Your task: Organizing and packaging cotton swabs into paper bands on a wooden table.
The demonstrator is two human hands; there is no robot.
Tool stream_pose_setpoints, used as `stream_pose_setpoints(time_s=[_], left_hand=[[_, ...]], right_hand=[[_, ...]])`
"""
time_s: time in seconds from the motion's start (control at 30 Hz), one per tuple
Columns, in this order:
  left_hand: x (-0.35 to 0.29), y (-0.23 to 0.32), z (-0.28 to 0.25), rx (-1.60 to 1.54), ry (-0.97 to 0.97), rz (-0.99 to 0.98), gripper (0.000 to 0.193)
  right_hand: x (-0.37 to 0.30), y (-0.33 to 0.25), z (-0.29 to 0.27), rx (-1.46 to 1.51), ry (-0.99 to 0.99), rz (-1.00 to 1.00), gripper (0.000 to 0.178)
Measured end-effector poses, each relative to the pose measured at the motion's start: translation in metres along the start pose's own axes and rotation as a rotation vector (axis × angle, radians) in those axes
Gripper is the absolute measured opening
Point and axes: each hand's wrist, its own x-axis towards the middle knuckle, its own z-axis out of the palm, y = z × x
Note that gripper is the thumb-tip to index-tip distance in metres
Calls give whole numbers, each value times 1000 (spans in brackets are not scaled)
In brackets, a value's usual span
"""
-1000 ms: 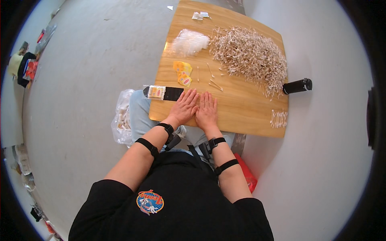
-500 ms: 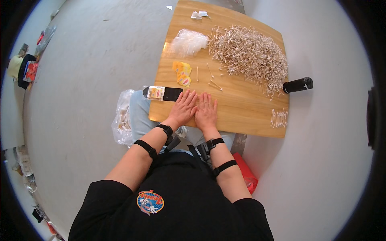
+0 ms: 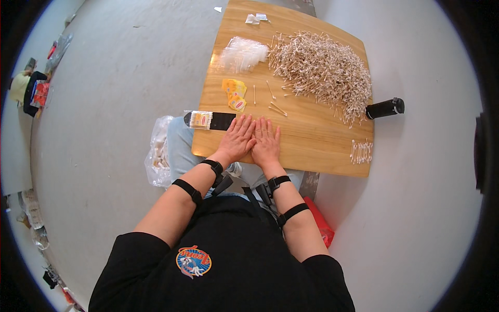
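Note:
My left hand (image 3: 238,139) and my right hand (image 3: 266,143) lie flat side by side near the front edge of the wooden table (image 3: 317,140), fingers stretched out and thumbs close together. What is under the palms, if anything, is hidden. Beside the left fingertips is a black flat strip (image 3: 224,121). At its left end sits a clear packet of cotton swabs (image 3: 200,120) with a yellow label in it. Yellow cards (image 3: 236,95) lie beyond the left hand. Just past my fingers are a few loose cotton swabs (image 3: 278,108).
A large heap of cotton swabs (image 3: 325,73) covers the far right. Clear plastic bags (image 3: 244,54) are piled far left, with small white packets (image 3: 255,18) behind. A row of swabs (image 3: 361,152) lies front right. A black bottle (image 3: 384,108) is at the right edge.

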Motion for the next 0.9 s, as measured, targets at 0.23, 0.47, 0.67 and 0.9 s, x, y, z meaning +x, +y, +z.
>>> stream_pose_setpoints(time_s=[0.23, 0.47, 0.67, 0.9], left_hand=[[0, 0, 6, 70, 31, -18, 62], [1, -1, 9, 40, 34, -26, 61], [1, -1, 9, 21, 46, -17, 61], [1, -1, 9, 28, 57, -16, 61]], right_hand=[[-9, 21, 14, 600, 564, 140, 26], [-8, 15, 3, 585, 604, 114, 13], [-8, 14, 1, 559, 594, 112, 13], [-8, 13, -1, 547, 553, 109, 14]])
